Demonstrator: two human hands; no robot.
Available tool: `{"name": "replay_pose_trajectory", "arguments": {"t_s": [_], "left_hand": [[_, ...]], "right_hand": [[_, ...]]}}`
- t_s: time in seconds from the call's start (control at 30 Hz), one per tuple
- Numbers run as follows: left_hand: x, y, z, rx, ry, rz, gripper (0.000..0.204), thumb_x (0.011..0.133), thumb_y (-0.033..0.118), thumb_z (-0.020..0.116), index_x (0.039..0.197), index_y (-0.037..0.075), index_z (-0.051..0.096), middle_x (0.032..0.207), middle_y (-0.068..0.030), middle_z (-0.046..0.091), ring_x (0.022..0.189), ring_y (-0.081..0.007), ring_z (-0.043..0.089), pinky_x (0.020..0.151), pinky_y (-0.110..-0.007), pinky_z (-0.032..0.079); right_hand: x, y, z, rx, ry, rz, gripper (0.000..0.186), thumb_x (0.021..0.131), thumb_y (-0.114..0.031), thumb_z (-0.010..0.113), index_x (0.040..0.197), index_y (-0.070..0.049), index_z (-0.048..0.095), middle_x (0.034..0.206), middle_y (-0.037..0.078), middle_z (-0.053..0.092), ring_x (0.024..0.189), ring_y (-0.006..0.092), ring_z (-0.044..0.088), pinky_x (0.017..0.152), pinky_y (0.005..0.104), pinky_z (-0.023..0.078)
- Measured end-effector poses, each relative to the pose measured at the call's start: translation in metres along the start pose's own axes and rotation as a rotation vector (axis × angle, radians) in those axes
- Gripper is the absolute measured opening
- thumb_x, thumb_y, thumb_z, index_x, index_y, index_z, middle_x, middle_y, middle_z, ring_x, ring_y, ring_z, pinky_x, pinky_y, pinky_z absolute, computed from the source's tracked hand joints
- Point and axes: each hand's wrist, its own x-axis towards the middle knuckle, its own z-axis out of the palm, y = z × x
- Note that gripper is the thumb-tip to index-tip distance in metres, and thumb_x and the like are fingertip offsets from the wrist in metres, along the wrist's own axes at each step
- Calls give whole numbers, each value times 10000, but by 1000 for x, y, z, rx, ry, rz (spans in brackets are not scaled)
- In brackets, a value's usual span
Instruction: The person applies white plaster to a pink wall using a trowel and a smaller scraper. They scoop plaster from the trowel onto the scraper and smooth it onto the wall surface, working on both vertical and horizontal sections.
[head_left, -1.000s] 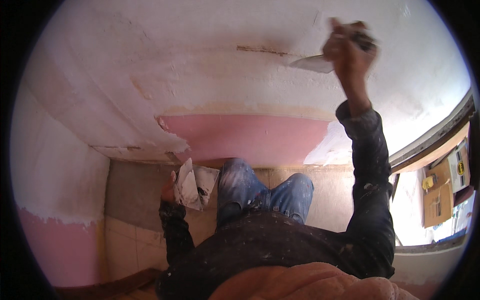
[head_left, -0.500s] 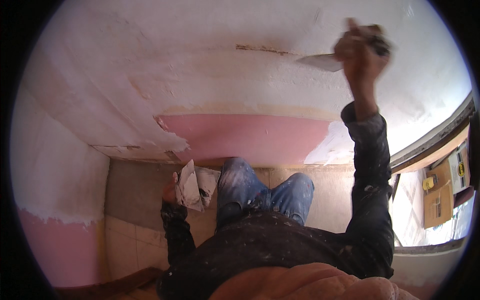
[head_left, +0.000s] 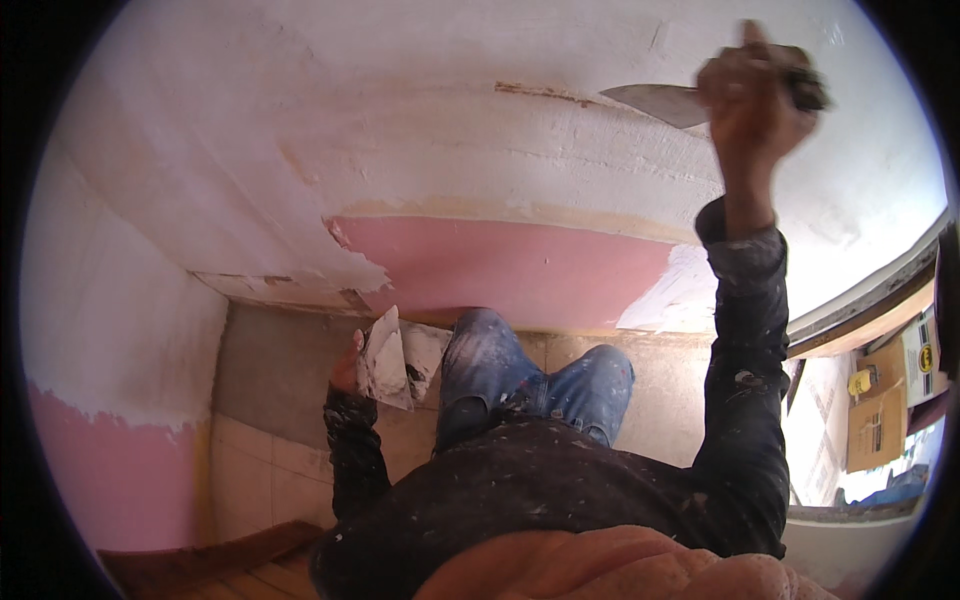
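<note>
High at the right, my right hand [head_left: 757,105] is closed round the handle of a putty knife [head_left: 660,103], slightly smeared by motion. The blade points left, at or close to the wall. Its tip is near the right end of a narrow brown crack [head_left: 545,93]. Low at the left, my left hand [head_left: 347,365] holds a flat, pale plate smeared with white putty [head_left: 385,362], beside my left knee. A second putty-smeared flat piece [head_left: 427,352] shows just right of it; I cannot tell whether they join. The left fingers are mostly hidden behind the plate.
The wall [head_left: 450,160] ahead is whitish and patchy, with a pink painted area [head_left: 500,265] low down. Another wall [head_left: 120,350] meets it at the left. Wood [head_left: 225,560] lies at lower left. Through an opening at right are cardboard boxes [head_left: 878,425].
My right hand and the putty knife have shifted slightly right and up along the wall. My left hand still holds the putty-covered plate. The whole view has shifted a little.
</note>
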Motion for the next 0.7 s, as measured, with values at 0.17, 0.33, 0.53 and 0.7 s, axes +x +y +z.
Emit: {"name": "replay_pose_trajectory", "arguments": {"t_s": [0.17,0.33,0.53,0.7], "left_hand": [[8,-3,-9,104,85,44,428,947,318,434,1169,-37,520,1090,-124,598,928,-205,598,813,-307,488],[9,1,-10,-34,-68,18,384,937,263,467,1128,-62,540,1073,-131,601,951,-204,593,840,-326,479],[3,-4,-9,105,-30,98,443,959,305,395,1213,-49,474,1073,-110,596,936,-195,591,797,-308,483],[3,-8,-5,58,-164,113,477,954,343,392,1234,-37,457,1076,-100,595,948,-204,586,819,-326,475]], "right_hand": [[-6,-11,17,-260,-94,-78,182,903,-210,516,896,-31,553,613,7,496,501,96,467,512,249,404],[-13,7,12,205,-137,46,117,897,-124,544,969,-32,555,672,27,546,547,83,518,471,232,436],[-21,28,-4,-121,73,89,123,898,-119,540,982,-29,546,740,24,577,528,73,495,467,208,421],[-27,21,-7,-204,-99,-4,187,913,-205,525,1015,-50,552,759,-6,551,567,76,503,506,226,412]]}}
